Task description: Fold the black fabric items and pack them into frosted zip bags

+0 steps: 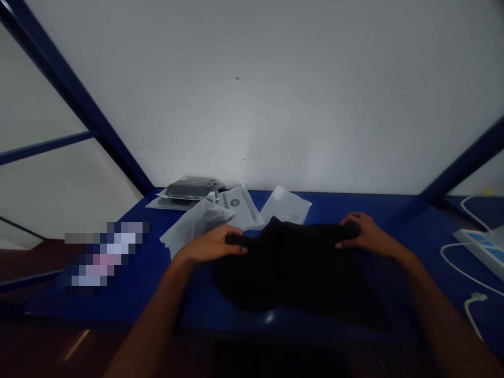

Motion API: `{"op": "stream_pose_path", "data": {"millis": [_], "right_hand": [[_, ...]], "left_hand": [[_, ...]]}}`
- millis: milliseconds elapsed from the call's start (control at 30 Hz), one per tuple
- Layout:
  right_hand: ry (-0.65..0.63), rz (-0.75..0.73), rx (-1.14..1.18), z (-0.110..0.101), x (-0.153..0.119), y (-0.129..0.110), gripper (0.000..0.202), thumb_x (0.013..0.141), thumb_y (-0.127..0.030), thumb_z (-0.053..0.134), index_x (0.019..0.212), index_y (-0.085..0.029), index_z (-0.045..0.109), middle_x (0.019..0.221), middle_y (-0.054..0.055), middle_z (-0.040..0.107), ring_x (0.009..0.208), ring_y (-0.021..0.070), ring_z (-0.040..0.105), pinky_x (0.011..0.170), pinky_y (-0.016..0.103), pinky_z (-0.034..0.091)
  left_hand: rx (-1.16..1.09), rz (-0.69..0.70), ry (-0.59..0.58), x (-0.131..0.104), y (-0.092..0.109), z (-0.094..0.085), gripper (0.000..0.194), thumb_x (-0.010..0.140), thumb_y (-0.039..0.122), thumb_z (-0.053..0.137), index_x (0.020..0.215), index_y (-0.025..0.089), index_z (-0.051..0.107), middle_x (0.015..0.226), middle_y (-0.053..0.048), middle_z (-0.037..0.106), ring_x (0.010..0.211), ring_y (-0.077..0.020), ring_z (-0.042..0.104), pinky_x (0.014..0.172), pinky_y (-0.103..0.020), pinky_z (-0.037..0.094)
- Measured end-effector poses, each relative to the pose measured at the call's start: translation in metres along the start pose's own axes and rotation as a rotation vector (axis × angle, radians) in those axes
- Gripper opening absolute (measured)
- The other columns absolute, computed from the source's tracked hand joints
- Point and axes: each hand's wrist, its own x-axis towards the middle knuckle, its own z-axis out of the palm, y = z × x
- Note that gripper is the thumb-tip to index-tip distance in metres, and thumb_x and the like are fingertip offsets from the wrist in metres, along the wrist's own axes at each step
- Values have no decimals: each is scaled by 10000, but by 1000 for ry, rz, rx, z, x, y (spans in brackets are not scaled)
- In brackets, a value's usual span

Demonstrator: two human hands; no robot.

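A black garment (299, 268) lies partly spread on the blue table in front of me; its exact kind is too dark to make out. My left hand (216, 242) pinches its upper left part between thumb and fingers. At the upper right end, my right hand (360, 233) is closed round another bunched part of it. The cloth between the hands rises to a small peak, and its lower part rests toward the table's front edge. Just behind my left hand is a crumpled translucent plastic bag (195, 223).
Packed dark items in clear bags (189, 188) are stacked at the back left. Beside them lie a printed white bag (238, 207) and a plain white bag (286, 205). A white box (482, 249) and white cables (470, 302) are at the right. Blue frame posts flank the table (157, 294).
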Motion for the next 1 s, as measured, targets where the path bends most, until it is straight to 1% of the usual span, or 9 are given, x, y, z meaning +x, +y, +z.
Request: {"op": "stream_pose_path", "data": {"millis": [100, 167, 267, 333, 433, 533, 667, 867, 1000], "right_hand": [[-10, -57, 47, 0, 0, -5, 436, 567, -478, 771, 886, -234, 601, 1084, 91, 612, 1039, 319, 566, 904, 452, 451], [-52, -55, 61, 1, -1, -11, 372, 627, -479, 731, 862, -235, 577, 899, 49, 646, 859, 274, 613, 773, 404, 485], [-25, -63, 54, 2, -1, -19, 325, 660, -468, 703, 844, -233, 574, 806, 25, 649, 758, 248, 618, 676, 365, 478], [-5, -77, 90, 2, -1, -20, 330, 661, -443, 702, 893, -236, 591, 856, 33, 672, 795, 252, 633, 698, 366, 488], [-18, -95, 145, 3, -1, -18, 370, 671, -402, 679, 996, -240, 606, 961, 49, 693, 893, 270, 648, 790, 393, 496], [-35, -77, 141, 2, -1, -15, 412, 684, -412, 655, 1054, -236, 608, 1013, 63, 692, 949, 286, 643, 850, 421, 488], [-64, -72, 124, 2, -1, -13, 408, 692, -425, 647, 1056, -242, 619, 1020, 62, 696, 946, 286, 648, 858, 429, 496], [-53, -44, 169, 1, -2, -16, 452, 690, -458, 679, 1089, -253, 625, 1032, 66, 698, 960, 299, 654, 872, 458, 510], [-10, 4, 398, -3, -8, -34, 561, 665, -454, 728, 1184, -292, 590, 1149, 49, 665, 1077, 298, 613, 927, 446, 496]], "left_hand": [[-195, -117, 232, 6, -7, 2, 479, 668, 541, 703, 999, 202, 635, 1006, -51, 649, 967, -250, 605, 764, -309, 474], [-403, -113, 291, 10, -9, 8, 528, 672, 533, 714, 1064, 190, 624, 1042, -70, 653, 1003, -262, 607, 820, -331, 481], [-747, 127, 157, 13, -2, 23, 588, 735, 579, 643, 1152, 169, 586, 1063, -102, 659, 1008, -271, 618, 857, -367, 485], [-870, 391, -113, 12, 8, 37, 672, 748, 654, 582, 1212, 170, 547, 1141, -133, 639, 1052, -296, 610, 886, -415, 477], [-625, 616, -398, 8, 23, 56, 576, 801, 544, 617, 1259, 205, 531, 1370, -137, 503, 1247, -304, 490, 1003, -453, 403], [-261, 742, -217, 8, 28, 69, 434, 797, 400, 682, 1179, 216, 589, 1288, -109, 573, 1205, -257, 523, 1008, -411, 408], [134, 826, 56, 13, 21, 81, 708, 727, 481, 728, 1334, 222, 469, 1379, -112, 493, 1287, -277, 428, 1105, -451, 288], [470, 812, 33, 15, 21, 92, 693, 795, 596, 598, 1371, 245, 441, 1526, -102, 285, 1402, -340, 227, 1090, -542, 243], [496, 825, 19, 15, 22, 90, 572, 832, 566, 570, 1301, 243, 517, 1513, -91, 321, 1395, -324, 255, 1073, -521, 260]]}}
